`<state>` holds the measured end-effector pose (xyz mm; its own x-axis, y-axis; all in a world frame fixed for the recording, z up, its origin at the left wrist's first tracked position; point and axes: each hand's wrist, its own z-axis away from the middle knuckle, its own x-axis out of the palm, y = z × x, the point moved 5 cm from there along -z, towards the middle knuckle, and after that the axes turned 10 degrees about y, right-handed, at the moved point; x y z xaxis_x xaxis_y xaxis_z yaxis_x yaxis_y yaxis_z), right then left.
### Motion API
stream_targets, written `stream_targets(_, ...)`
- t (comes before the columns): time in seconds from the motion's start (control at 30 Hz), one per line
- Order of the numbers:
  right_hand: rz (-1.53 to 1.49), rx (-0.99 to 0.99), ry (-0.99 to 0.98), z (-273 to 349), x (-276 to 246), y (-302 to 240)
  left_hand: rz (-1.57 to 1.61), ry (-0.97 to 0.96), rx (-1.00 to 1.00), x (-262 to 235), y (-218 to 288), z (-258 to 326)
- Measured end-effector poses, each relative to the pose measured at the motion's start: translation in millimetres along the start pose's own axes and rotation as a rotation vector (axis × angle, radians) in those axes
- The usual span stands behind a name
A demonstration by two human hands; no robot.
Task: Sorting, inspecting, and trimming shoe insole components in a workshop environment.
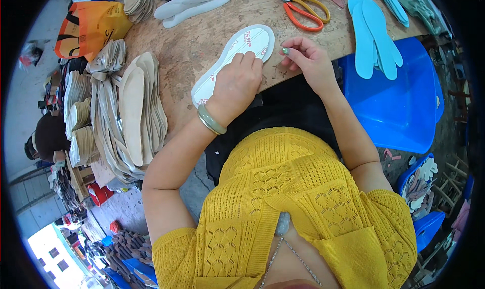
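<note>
A white insole [204, 87] with red print and a pale grey rim lies flat on the wooden table, near its front edge. My left hand [238, 81] rests on it with curled fingers and holds it against the tabletop; the fingertips are hidden under the hand. A jade-green bangle circles that wrist. Just right of the insole, apart from it, is my right hand [310, 61], its thumb and fingers drawn together in a pinch. Whether anything small sits between those fingertips cannot be made out; a green shiny nail shows there.
Scissors with orange and yellow handles [306, 14] lie at the back. Light-blue insoles [373, 33] overhang the right table edge, above a blue plastic bin [391, 109]. Stacks of beige insoles [144, 102] and an orange bag [91, 28] crowd the left. Grey-white insoles [194, 6] lie behind.
</note>
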<state>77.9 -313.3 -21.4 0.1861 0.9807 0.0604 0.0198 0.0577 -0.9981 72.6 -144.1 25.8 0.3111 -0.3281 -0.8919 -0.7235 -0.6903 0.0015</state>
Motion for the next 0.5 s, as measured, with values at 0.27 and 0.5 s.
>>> stream_targets(0.27,0.114,0.238,-0.197,-1.5,43.0,-7.4,0.747,-0.139,-0.709,-12.5,-67.0,-8.7)
stream_targets(0.5,-0.024,0.148,-0.270,-11.7,82.8,-7.7,1.006,-0.265,-0.950,-14.6,-88.7,-5.3)
